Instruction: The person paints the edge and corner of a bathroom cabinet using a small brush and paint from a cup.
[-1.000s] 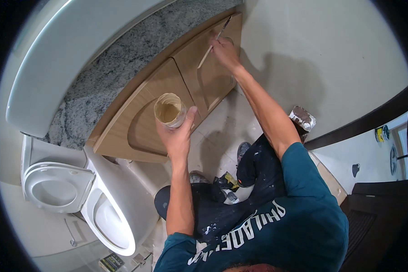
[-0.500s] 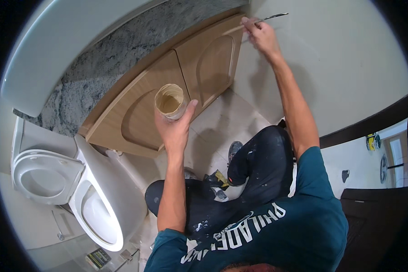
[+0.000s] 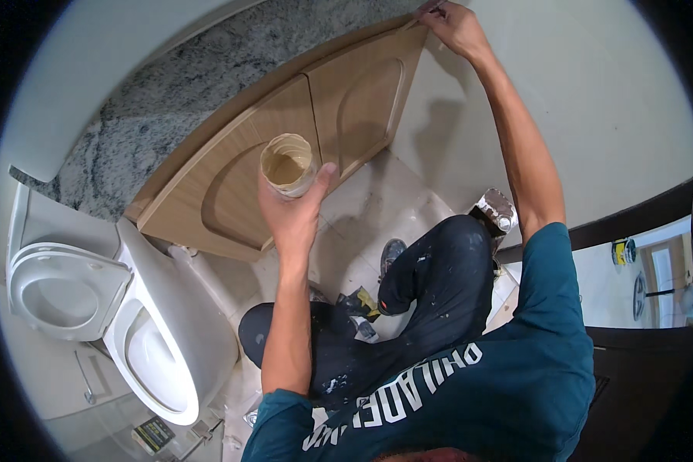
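A round, pale cup [image 3: 286, 164] with beige paint inside and dried drips round its rim is held upright in my left hand [image 3: 294, 212], the fingers wrapped round it and the thumb at its right side. My right hand [image 3: 458, 31] is stretched out to the top edge of the picture, pinching a thin paintbrush [image 3: 413, 23]. The brush's pale tip is at the top right corner of the light-wood cabinet [image 3: 366, 108], beside the wall. Most of the brush handle is hidden by my fingers or beyond the picture.
A grey speckled countertop [image 3: 162, 100] runs above the cabinet doors. At left stands a white toilet [image 3: 215, 339] with its lid up. The pale wall [image 3: 593, 92] rises at right. A paint-smeared tin [image 3: 497, 208] sits by my right knee, and dark rags [image 3: 354, 302] lie between my legs.
My right hand has moved up with the paintbrush, bringing its tip to the cabinet's top corner. The tin by my right knee has come into view. My left hand still holds the cup.
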### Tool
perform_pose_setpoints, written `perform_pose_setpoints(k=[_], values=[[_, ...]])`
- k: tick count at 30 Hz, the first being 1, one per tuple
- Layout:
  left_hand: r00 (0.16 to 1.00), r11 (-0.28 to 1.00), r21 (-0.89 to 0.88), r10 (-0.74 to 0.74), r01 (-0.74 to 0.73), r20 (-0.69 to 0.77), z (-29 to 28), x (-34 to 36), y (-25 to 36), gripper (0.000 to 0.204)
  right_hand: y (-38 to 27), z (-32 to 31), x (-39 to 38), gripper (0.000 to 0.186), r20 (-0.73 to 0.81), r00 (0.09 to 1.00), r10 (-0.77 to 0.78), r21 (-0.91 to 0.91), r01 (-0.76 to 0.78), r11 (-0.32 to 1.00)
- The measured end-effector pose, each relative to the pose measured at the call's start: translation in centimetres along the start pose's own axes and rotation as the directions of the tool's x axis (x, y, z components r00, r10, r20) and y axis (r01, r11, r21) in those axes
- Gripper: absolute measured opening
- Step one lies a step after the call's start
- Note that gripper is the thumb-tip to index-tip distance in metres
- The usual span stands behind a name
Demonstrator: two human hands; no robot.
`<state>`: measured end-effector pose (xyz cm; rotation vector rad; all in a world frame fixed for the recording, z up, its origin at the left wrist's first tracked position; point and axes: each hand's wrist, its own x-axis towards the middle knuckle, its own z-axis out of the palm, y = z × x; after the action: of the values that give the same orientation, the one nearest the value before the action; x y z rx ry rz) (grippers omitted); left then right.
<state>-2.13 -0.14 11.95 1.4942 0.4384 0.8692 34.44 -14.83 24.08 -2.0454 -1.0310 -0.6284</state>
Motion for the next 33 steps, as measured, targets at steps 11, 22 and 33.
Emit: perform_pose_setpoints(k=[11, 22, 33], values=[[1.000, 1.000, 0.025, 0.003, -0.003, -0.012, 0.2, -0.2, 0.7, 0.054, 0.6, 1.3, 2.4, 0.037, 0.184, 0.983, -0.005, -0.357, 0.072, 0.931], [1.000, 0.999, 0.042, 0.010, -0.010, -0.010, 0.2, -0.2, 0.9, 0.057, 1.4, 3.0, 2.7, 0.024, 0.201, 0.957, -0.209, -0.259, 0.258, 0.931], [0.999, 0.998, 0.043, 0.046, -0.046, -0.013, 0.1, -0.2, 0.4, 0.053, -1.3, 1.7, 2.0, 0.026, 0.208, 0.966, -0.152, -0.203, 0.194, 0.960]])
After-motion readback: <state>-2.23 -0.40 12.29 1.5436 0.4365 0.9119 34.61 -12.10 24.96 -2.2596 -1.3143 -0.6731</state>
